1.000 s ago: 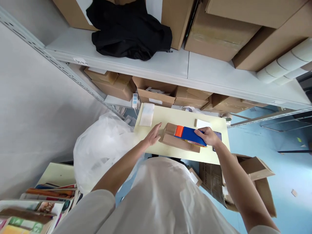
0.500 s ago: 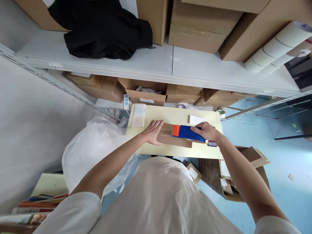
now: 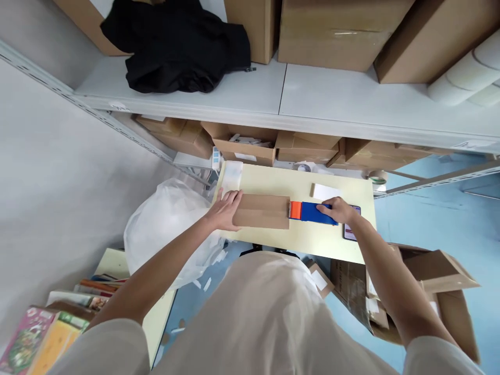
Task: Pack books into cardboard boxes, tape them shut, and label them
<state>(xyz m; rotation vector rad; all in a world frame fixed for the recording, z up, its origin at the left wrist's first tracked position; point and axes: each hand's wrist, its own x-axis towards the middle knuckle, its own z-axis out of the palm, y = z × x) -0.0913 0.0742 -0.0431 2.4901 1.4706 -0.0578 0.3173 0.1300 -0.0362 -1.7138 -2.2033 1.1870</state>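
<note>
Grey wall [image 3: 58, 182] at left, light-blue floor [image 3: 414, 211], pale-grey shelving [image 3: 332, 96] behind a pale-yellow table [image 3: 269, 182]

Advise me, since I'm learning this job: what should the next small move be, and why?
I'd probably have the right hand tip the tape dispenser down against the right edge of the cardboard box: the dispenser's orange end sits by that edge, the right hand grips its blue part, and the left hand rests on the box's opposite end.
</note>
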